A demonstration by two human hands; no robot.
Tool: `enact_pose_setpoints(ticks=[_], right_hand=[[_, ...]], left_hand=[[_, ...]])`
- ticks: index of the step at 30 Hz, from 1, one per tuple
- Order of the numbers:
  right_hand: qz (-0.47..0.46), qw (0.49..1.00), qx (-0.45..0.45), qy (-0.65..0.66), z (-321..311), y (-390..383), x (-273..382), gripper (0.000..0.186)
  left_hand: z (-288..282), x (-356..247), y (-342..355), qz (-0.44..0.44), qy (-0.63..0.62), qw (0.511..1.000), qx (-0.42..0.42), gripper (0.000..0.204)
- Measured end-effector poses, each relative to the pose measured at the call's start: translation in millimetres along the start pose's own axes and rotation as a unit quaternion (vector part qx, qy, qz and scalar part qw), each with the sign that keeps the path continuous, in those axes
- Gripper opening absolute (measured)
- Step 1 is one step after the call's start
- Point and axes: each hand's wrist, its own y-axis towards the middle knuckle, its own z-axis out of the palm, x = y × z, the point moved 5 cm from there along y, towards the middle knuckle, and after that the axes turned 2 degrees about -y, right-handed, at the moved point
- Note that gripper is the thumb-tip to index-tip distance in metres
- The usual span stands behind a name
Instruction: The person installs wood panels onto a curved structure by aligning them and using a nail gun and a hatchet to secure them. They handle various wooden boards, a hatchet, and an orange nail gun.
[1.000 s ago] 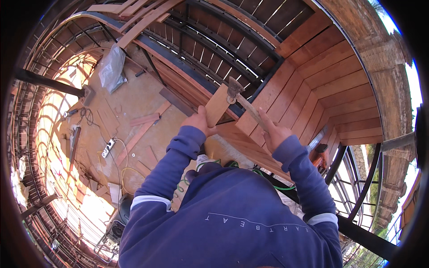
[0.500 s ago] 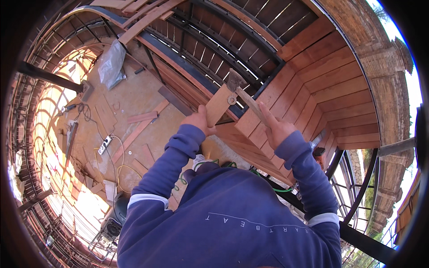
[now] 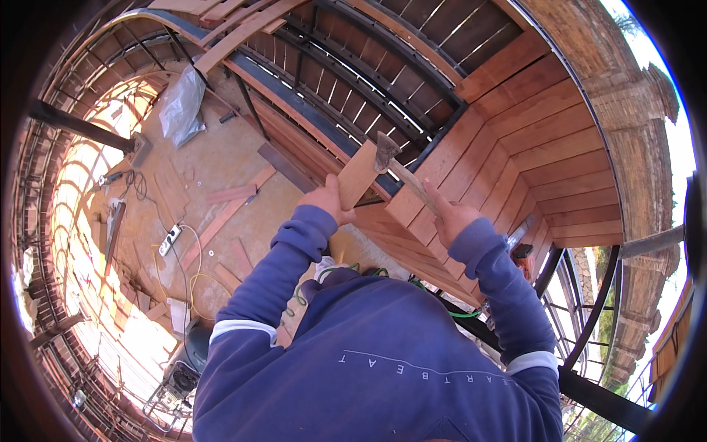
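Plainly, grips a short wooden board in the left hand, near the centre of the frame, with fingers and thumb clamped on its lower end. Looks flat, narrow and straight-edged, with a plain face of warm tan, paler and yellower than the red-brown planks at the right. Slants from lower left toward upper right, with the far end reaching toward the dark metal frame in the upper middle.

Holds a hatchet-like tool in the right hand, just right of centre, wrapped round the handle with one finger laid along it. Shows a dark grey, rough-looking metal head, flared at the top, on a straight handle of pale, worn wood. Overlaps the board's upper right edge at the head; cannot tell whether touching.

At the left of the frame, includes a floor strewn with reddish offcuts, a white power strip and, higher up, a crumpled translucent bag.
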Motion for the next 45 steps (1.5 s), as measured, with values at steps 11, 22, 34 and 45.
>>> enact_pose_setpoints(ticks=[11,22,34,45], right_hand=[[-0.004,1.000,0.012,-0.006,-5.8,0.9,6.2,0.076],[-0.001,1.000,0.009,-0.021,1.4,-0.9,1.3,0.070],[-0.011,0.997,-0.066,0.034,5.7,-10.9,6.1,0.074],[0.057,0.963,-0.159,0.210,31.7,-23.0,2.0,0.065]], left_hand=[[0.3,1.5,-0.2,-0.001,0.008,1.000,0.001,0.063],[-2.9,1.2,2.3,0.002,0.003,1.000,0.013,0.063],[-4.4,0.9,1.2,0.006,-0.006,1.000,0.022,0.068],[-4.5,1.4,-2.0,0.002,-0.048,0.998,0.030,0.072]])
